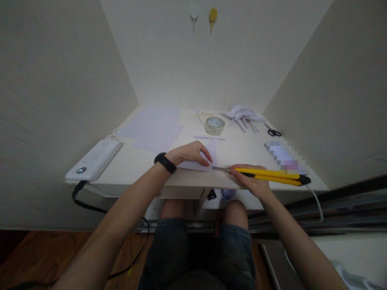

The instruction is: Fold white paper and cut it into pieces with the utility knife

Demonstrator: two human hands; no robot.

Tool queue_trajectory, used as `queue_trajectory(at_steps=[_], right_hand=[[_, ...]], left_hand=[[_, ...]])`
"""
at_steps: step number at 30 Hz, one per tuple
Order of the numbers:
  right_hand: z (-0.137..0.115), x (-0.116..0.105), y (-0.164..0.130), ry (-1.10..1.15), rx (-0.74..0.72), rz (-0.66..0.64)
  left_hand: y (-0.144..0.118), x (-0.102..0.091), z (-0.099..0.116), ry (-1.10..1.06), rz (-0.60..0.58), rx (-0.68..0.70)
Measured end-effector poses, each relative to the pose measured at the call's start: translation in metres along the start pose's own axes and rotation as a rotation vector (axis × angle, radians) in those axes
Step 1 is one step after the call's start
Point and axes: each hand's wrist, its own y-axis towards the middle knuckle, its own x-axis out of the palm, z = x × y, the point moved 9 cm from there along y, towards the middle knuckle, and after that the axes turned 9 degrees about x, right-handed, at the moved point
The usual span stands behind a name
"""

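Note:
My left hand (191, 153), with a black band on its wrist, presses flat on a small folded piece of white paper (211, 151) near the desk's front edge. A yellow utility knife (272, 176) lies in my right hand (252, 183), held sideways with its blade out. The blade tip (218, 169) touches the paper's near edge, just right of my left fingertips.
On the light wooden desk (142, 169) lie larger white sheets (154, 127), a roll of clear tape (214, 125), a pile of folded paper pieces (243, 117), black scissors (273, 131) and a white power bank (95, 160) with a cable. Walls close in on both sides.

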Motion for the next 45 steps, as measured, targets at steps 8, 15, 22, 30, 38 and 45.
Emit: queue_trajectory(at_steps=[8, 15, 22, 30, 38, 45], right_hand=[[0.002, 0.0, 0.0, -0.002, -0.014, -0.004], [0.002, 0.0, -0.001, -0.01, -0.022, -0.011], [0.004, 0.001, -0.002, -0.011, -0.021, -0.016], [0.005, 0.001, -0.001, -0.024, -0.053, -0.006], [0.005, 0.001, -0.001, 0.019, -0.011, 0.034], [0.009, 0.006, -0.002, 0.054, 0.049, 0.041]], left_hand=[[0.0, -0.001, -0.003, -0.032, 0.018, -0.013], [-0.001, -0.001, -0.004, -0.048, 0.026, -0.031], [-0.002, -0.002, -0.007, -0.058, 0.051, -0.026], [-0.001, -0.001, -0.008, -0.057, 0.032, -0.036], [-0.009, -0.002, -0.002, -0.012, 0.075, -0.036], [-0.022, -0.001, 0.015, 0.123, 0.127, -0.052]])
